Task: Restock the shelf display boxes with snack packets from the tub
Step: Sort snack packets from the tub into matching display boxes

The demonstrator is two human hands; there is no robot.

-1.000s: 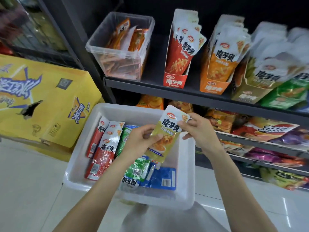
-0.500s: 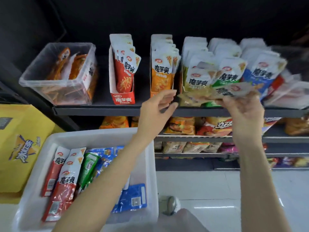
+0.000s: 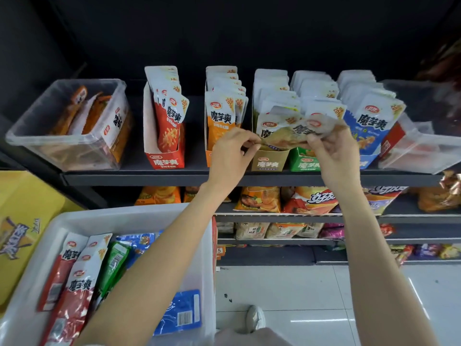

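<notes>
Five display boxes (image 3: 270, 163) along dark shelf (image 3: 149, 177)

Five display boxes (image 3: 270, 162), two clear bins (image 3: 67, 143), one tub (image 3: 124, 217), two hands (image 3: 230, 159).

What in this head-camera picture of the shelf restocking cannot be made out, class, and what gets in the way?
- Held packet, head view: motion blur smears its print.
- Olive display box: the packet and both hands cover most of its front packets.
- Clear bin at the right: the frame edge cuts it off; contents are a blur.
- White tub: the left arm hides part of its packets.
- Price tag: too small to read fully.
</notes>
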